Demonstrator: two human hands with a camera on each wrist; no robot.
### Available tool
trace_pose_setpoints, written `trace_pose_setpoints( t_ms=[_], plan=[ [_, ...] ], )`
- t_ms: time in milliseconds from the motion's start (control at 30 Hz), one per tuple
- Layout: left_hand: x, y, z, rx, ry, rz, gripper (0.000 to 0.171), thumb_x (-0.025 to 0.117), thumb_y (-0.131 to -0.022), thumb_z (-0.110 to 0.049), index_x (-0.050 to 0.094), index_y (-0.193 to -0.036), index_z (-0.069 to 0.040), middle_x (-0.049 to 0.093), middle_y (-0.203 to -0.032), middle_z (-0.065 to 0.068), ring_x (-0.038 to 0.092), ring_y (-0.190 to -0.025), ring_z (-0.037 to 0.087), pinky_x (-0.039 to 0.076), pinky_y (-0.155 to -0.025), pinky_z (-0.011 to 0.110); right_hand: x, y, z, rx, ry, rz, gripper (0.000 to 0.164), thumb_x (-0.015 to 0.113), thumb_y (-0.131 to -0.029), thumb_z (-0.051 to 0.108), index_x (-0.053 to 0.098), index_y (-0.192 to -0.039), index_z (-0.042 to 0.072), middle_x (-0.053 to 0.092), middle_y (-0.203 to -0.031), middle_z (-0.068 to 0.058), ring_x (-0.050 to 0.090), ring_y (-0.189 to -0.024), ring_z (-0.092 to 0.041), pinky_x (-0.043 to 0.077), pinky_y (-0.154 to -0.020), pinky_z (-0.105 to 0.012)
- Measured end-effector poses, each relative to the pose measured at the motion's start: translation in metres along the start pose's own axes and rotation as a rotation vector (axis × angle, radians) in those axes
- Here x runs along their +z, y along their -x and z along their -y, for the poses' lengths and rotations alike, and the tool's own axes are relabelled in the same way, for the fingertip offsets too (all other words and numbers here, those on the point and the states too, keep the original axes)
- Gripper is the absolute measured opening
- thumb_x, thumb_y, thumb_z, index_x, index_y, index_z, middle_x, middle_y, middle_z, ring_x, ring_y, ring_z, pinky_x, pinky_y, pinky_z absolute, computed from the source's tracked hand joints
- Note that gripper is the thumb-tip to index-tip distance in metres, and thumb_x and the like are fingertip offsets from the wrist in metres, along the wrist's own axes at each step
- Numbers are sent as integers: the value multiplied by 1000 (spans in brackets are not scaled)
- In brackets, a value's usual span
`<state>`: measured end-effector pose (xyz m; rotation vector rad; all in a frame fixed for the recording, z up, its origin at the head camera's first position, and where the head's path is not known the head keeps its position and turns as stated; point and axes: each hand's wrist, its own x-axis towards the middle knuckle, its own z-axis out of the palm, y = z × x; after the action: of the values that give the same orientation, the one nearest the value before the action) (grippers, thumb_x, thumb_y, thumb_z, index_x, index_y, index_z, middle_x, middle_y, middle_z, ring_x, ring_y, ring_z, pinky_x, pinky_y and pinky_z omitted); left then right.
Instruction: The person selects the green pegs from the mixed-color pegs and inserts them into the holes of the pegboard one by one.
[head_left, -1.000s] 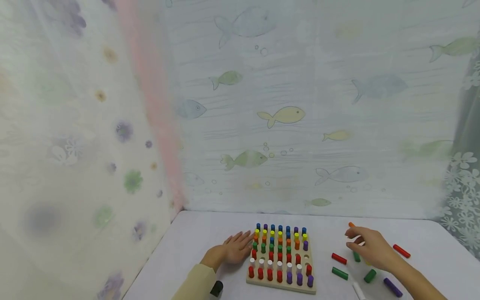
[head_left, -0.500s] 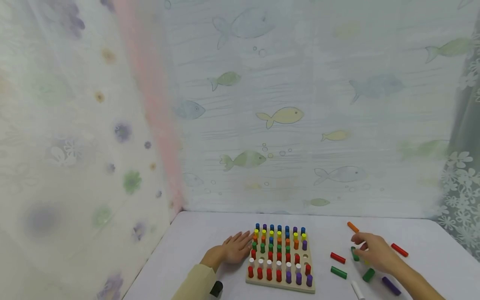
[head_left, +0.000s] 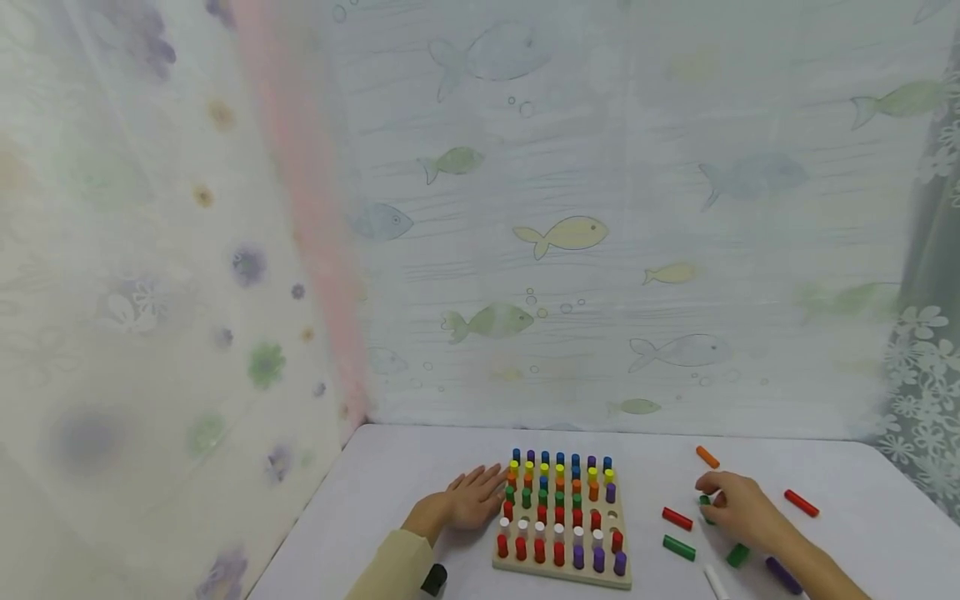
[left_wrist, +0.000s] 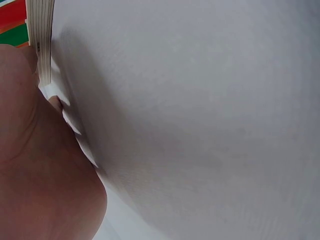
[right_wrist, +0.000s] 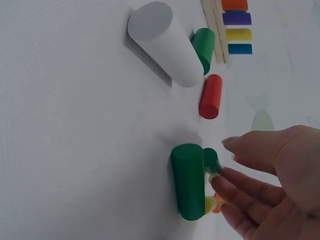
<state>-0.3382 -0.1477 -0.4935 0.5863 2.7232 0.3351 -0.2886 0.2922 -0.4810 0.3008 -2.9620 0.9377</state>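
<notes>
A wooden pegboard (head_left: pixel 562 575) stands on the white table, filled with rows of coloured pegs and showing a few bare holes at its right. My left hand (head_left: pixel 472 500) lies flat along the board's left edge, fingers extended; the left wrist view has part of this hand (left_wrist: pixel 45 165) beside the layered board edge (left_wrist: pixel 42 40). Over the loose pegs at the right, my right hand (head_left: pixel 738 504) reaches down to a green peg (head_left: pixel 706 509). In the right wrist view, thumb and fingers are apart, the fingertips close to that green peg (right_wrist: pixel 211 159); contact is unclear.
Around the right hand lie a red peg (head_left: pixel 677 518), green pegs (head_left: pixel 678 547) (head_left: pixel 738 555), a white peg (head_left: pixel 716 582), a purple peg (head_left: pixel 783 575), an orange peg (head_left: pixel 707 457) and another red peg (head_left: pixel 802 502). A black object (head_left: pixel 433 579) sits by the left sleeve.
My right hand has moved from beside the orange peg down towards the green peg, which it now partly covers. My left hand stays in place at the board.
</notes>
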Motion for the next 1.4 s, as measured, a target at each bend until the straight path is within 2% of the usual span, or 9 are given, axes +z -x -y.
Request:
trace_pose_setpoints(
  t_ms=[233, 467, 567, 867, 1033, 1167, 1267, 1400],
  plan=[
    [8, -8, 10, 19, 20, -19, 60, 25, -109, -55, 21, -165, -32, 20, -171, -3, 15, -157, 29, 12, -124, 60, 4, -3, 4, -16, -22, -9, 26, 73, -86, 2, 69, -110, -5, 70, -101, -5, 58, -83, -17, 51, -66, -27],
    [2, 0, 2, 7, 9, -15, 59, 29, -109, -52, 25, -164, -29, 24, -170, -2, 18, -157, 28, 15, -124, 57, 9, -5, 10, -34, -26, -24, 24, 74, -85, 0, 69, -108, -5, 69, -99, -6, 58, -82, -17, 51, -67, -27],
    [1, 0, 0, -7, 11, -3, 60, 32, -109, -51, 27, -164, -27, 25, -170, -1, 18, -157, 27, 15, -125, 57, 11, -6, 10, -32, -21, -35, 24, 75, -84, 0, 69, -107, -5, 69, -98, -5, 60, -83, -17, 53, -68, -29],
    [6, -6, 7, 3, 17, -8, 62, 27, -108, -56, 22, -165, -31, 20, -171, -2, 14, -158, 28, 11, -125, 59, 19, -12, 5, -18, -25, -50, 25, 77, -82, 1, 68, -104, -6, 68, -94, -5, 63, -84, -20, 58, -73, -40],
    [9, -9, 10, 8, 16, -14, 62, 27, -108, -56, 22, -165, -31, 20, -171, -2, 14, -158, 28, 11, -124, 60, 21, -14, 5, -6, -30, -47, 20, 76, -83, 1, 69, -102, -2, 64, -87, -1, 59, -81, -17, 54, -69, -33],
    [4, -4, 4, -7, 10, -11, 60, 31, -109, -53, 25, -164, -30, 23, -170, -3, 16, -157, 27, 13, -125, 58, 21, -14, 7, -16, -42, -41, 16, 75, -85, 2, 70, -100, 1, 63, -83, 0, 56, -78, -16, 49, -66, -28],
    [2, -3, 2, -12, 2, -9, 59, 33, -109, -51, 27, -163, -28, 25, -170, -2, 18, -157, 27, 15, -125, 57, 20, -13, 8, -16, -62, -37, 15, 75, -85, 2, 70, -100, 2, 63, -83, 0, 55, -78, -16, 49, -66, -28],
    [7, -7, 6, -5, 14, -11, 61, 30, -109, -54, 24, -164, -30, 22, -171, -2, 15, -157, 28, 12, -125, 58, 18, -15, 6, 13, -102, -23, 16, 75, -87, 5, 71, -102, 2, 66, -86, -1, 58, -79, -17, 51, -67, -32]
  ],
)
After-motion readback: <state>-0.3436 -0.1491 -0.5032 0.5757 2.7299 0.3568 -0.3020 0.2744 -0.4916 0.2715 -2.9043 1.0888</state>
